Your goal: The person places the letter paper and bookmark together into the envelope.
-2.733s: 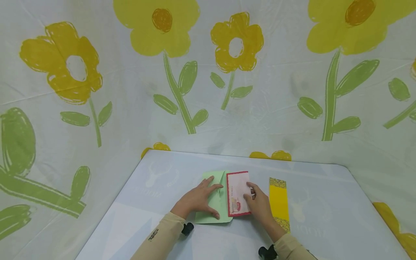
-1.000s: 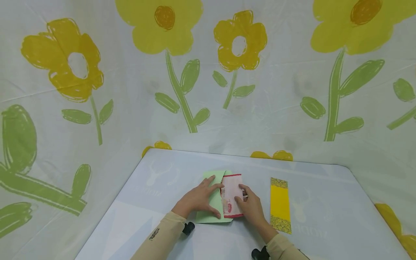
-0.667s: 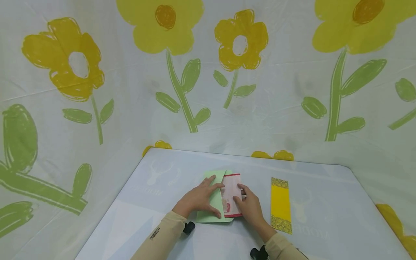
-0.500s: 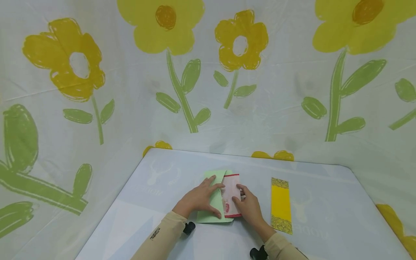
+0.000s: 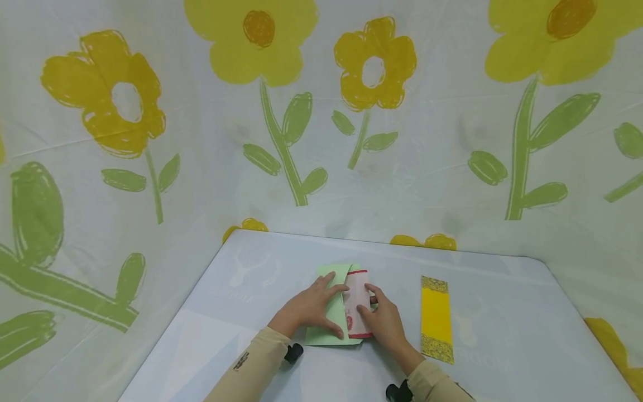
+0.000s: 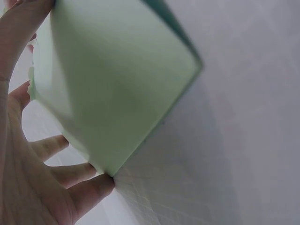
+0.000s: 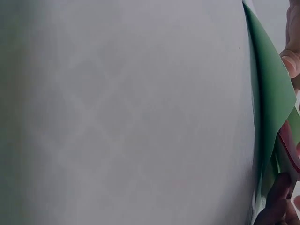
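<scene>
A light green envelope (image 5: 339,273) lies on the table with its opening toward the right. My left hand (image 5: 310,307) rests on it, fingers spread across its face; in the left wrist view several fingertips touch the envelope's (image 6: 117,89) edge. A pinkish-white card with a red border (image 5: 358,296) sits partly inside, its left part hidden under the envelope's front. My right hand (image 5: 384,321) pinches the card's right edge between thumb and fingers. The right wrist view shows the envelope's mouth (image 7: 272,84) gaping around the card's red edge (image 7: 287,143).
To the right of my right hand lies a yellow strip with patterned gold ends (image 5: 436,318). The pale table (image 5: 241,312) is bounded at the back and sides by a flower-printed cloth (image 5: 427,123).
The card, first beside the envelope's opening with its face wholly showing, has slid left into it with my right hand. My left hand has stayed on the envelope.
</scene>
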`<state>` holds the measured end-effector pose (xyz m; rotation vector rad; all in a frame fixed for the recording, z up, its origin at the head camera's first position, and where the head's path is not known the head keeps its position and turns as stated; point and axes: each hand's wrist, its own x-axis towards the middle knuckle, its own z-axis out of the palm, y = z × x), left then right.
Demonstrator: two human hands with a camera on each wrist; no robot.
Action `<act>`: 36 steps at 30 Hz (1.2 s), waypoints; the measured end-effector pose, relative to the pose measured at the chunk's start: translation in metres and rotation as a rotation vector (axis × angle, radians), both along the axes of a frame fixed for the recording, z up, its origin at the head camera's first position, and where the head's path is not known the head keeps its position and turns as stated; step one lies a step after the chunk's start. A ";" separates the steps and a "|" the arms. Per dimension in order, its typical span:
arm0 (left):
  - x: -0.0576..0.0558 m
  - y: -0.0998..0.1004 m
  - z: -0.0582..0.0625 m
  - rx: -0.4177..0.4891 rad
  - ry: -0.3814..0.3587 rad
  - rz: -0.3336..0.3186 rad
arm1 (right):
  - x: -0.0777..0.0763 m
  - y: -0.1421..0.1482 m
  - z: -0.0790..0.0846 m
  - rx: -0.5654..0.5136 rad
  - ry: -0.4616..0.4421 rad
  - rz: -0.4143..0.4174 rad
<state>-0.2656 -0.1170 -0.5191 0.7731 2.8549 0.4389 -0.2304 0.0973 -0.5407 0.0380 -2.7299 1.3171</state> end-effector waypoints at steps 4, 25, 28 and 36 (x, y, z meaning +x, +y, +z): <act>0.000 0.000 0.002 0.004 -0.012 0.006 | -0.001 0.002 0.000 0.001 -0.006 -0.019; 0.000 0.000 0.004 0.006 -0.001 -0.007 | -0.002 -0.003 0.003 -0.032 -0.045 -0.006; 0.000 0.000 0.005 0.011 -0.003 -0.007 | -0.003 -0.006 0.002 -0.031 -0.045 -0.004; 0.000 0.000 0.004 -0.001 -0.002 -0.009 | -0.003 -0.009 0.002 -0.035 -0.040 0.020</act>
